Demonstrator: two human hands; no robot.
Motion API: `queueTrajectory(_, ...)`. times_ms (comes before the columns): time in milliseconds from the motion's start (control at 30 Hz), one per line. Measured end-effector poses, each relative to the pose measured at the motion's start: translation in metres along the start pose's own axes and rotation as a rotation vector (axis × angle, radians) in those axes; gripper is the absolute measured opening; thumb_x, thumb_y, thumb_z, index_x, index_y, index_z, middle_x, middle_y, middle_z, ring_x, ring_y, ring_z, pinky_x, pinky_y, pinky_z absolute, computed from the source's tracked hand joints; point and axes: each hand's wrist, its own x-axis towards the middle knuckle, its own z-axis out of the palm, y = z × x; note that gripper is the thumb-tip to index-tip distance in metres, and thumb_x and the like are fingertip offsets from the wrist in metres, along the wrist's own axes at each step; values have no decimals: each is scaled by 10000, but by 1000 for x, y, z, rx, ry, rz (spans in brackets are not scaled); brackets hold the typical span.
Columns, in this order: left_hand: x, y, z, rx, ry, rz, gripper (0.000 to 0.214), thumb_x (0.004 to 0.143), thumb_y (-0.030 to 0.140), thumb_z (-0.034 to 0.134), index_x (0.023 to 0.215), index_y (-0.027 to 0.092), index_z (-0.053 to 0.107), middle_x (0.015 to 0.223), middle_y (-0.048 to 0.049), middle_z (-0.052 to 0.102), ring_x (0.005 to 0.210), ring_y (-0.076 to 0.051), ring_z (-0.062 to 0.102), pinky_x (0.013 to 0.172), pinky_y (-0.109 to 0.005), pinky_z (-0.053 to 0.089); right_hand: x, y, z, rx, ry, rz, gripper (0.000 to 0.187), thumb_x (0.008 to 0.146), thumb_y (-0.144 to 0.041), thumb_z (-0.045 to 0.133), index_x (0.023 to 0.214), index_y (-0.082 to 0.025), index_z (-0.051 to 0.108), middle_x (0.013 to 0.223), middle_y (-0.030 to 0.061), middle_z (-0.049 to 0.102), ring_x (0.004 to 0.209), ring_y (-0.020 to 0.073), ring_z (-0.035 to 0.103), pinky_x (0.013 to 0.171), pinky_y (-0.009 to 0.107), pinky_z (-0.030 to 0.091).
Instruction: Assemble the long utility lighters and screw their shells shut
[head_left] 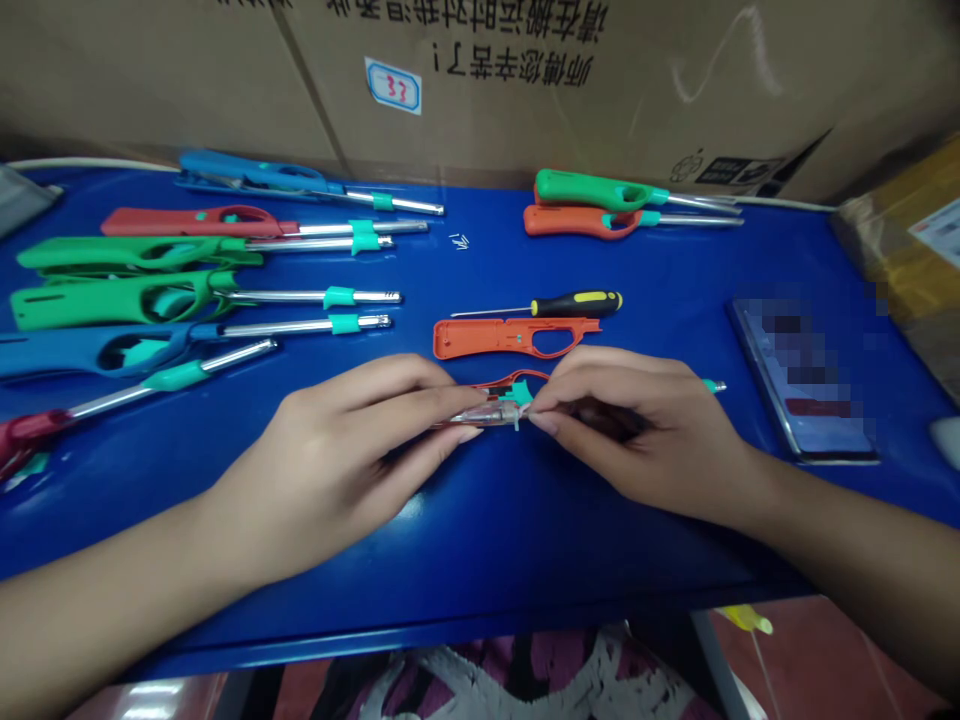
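Note:
Between thumb and fingers, my left hand point(337, 440) grips a small clear lighter fuel tank point(489, 414). My right hand point(645, 420) pinches at the tank's valve end, its fingertips hiding the exact part. Just behind the tank, a teal trigger piece point(519, 391) shows with the edge of another orange shell, mostly covered by my hands. A metal nozzle tip point(720, 386) with a teal collar sticks out past my right hand. Farther back lie an open orange lighter shell half point(480, 340) and a black-and-yellow screwdriver point(577, 303).
On the left of the blue table point(450, 560) lie several long-nosed lighters, such as a green one point(112, 300) and a blue one point(90, 345). A green point(592, 187) and an orange lighter point(577, 221) lie back right. A phone point(806, 385) is at right; a cardboard box point(480, 120) stands behind.

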Motion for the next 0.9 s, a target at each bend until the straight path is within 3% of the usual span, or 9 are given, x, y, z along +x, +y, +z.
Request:
queueTrajectory(233,-1,0,1,-27,-14,-11,232,1026,158,679,1252,157,735,1105,-56,756,995,-137,749,932,-214,613,2,-1,1,41,-5,22,109,962,-89,709,952,-189,751,814,-12,704,618,75,550,520,229,414)
queueTrajectory(533,0,1,2,-41,-32,-23,263,1038,170,661,1292,211,718,1128,-63,769,1015,-176,760,905,-278,646,1,-2,2,60,-6,51,117,961,-94,695,935,-195,750,808,-10,707,584,73,520,487,230,388)
queueTrajectory(900,-1,-1,5,-59,-22,-5,252,1022,138,682,1268,132,732,1112,-71,752,1027,-144,735,946,-224,594,0,-1,4,70,1,69,121,950,-74,698,925,-177,756,801,-14,695,578,62,513,489,218,388)
